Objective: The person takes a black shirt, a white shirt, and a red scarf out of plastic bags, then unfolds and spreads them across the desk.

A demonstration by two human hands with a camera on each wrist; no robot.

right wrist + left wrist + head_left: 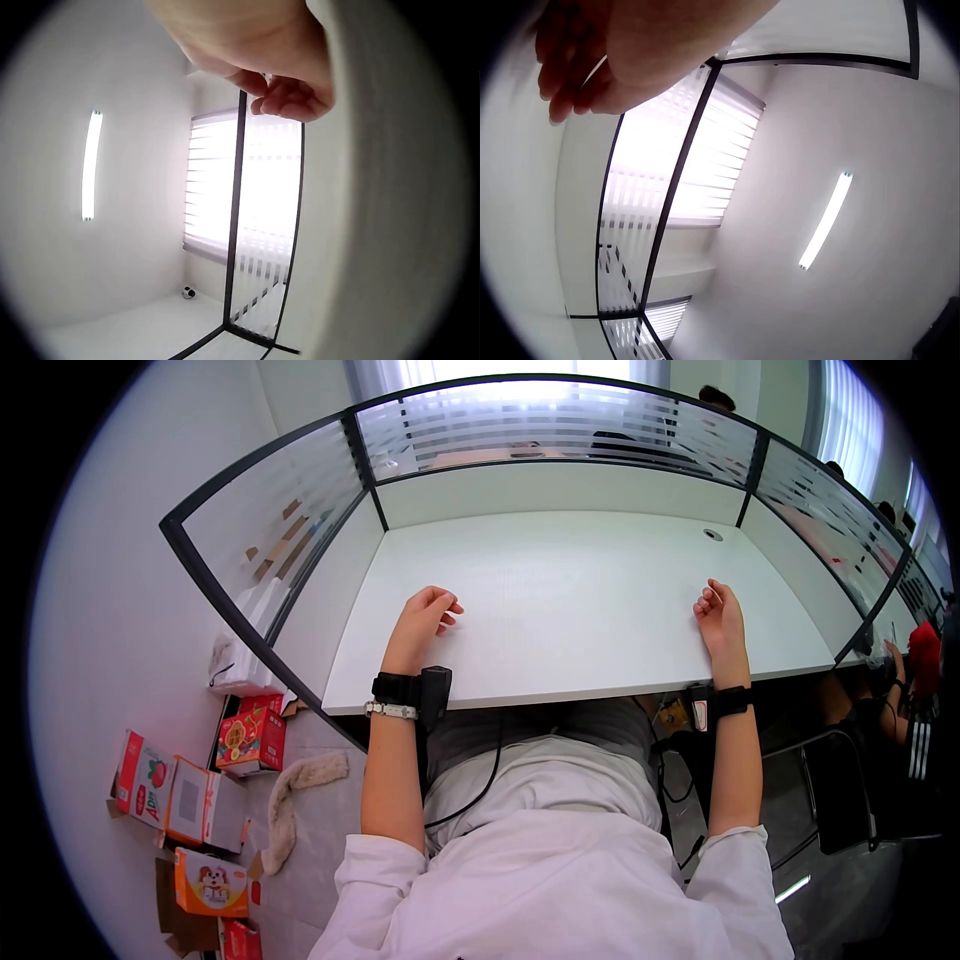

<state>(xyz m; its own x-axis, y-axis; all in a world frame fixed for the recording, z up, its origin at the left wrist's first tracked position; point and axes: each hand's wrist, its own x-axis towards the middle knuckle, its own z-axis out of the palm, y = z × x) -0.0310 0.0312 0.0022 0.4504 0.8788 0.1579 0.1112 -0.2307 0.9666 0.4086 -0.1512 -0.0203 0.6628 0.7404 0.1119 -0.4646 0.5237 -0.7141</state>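
Observation:
Both hands rest at the white desk [560, 600], apart from each other. Toward the desk's left side lies my left hand [430, 612], its fingers loosely curled with nothing held; the left wrist view shows the same hand [622, 52] at the top. Over on the right side my right hand [720, 618] has its palm turned inward and fingers loosely bent around nothing. In the right wrist view this hand [270, 52] hangs at the top, fingertips near the thumb. Each wrist wears a black strap with a small camera.
Low partitions with dark frames [560, 378] and striped glass enclose the desk. A cable hole [713, 535] sits at its back right. On the floor at left are several boxes [212, 882] and a beige fluffy strip [290, 810]. Another person's arm [893, 680] shows at right.

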